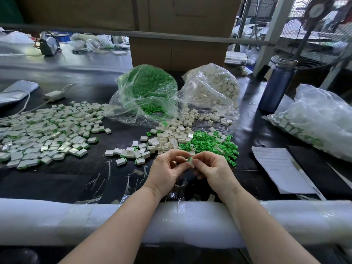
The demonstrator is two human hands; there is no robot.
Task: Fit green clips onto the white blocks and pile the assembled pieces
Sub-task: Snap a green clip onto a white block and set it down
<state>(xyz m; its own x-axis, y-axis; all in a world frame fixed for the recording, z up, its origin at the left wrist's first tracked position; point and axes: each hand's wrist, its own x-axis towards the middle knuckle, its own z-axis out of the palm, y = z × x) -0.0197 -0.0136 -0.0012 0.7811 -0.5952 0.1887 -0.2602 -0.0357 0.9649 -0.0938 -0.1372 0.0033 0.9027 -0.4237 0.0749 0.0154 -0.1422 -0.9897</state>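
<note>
Two hands meet just above the near part of the black desk [62,180], fingertips almost touching. The left hand [165,173] and the right hand [214,169] both pinch one small white block [192,162] between them; a green clip [189,159] shows at the block's upper left edge, pressed against it. Whether the clip is fully seated cannot be told.

Taking that held block as the landmark: directly beyond it lies a loose heap of bare white blocks [171,137], too many to count, and just beyond and to the right of it a heap of loose green clips [207,143], also uncountable. To the left of it sit about a dozen scattered finished pieces [131,152], and far to the left spreads the big pile of assembled pieces [45,132], well over a hundred, white with green edges.

Farther back from the held block stand two clear plastic bags: one bag of green clips [146,88] and one bag of white blocks [211,86], both open toward the heaps. Far right of the block lies a third bag [320,119] holding assembled pieces. One blue bottle [277,86] stands behind and to the right, and one sheet of paper [276,168] lies to the right. A white foam pad [57,220] runs along the desk edge nearer than the block, under both forearms.
</note>
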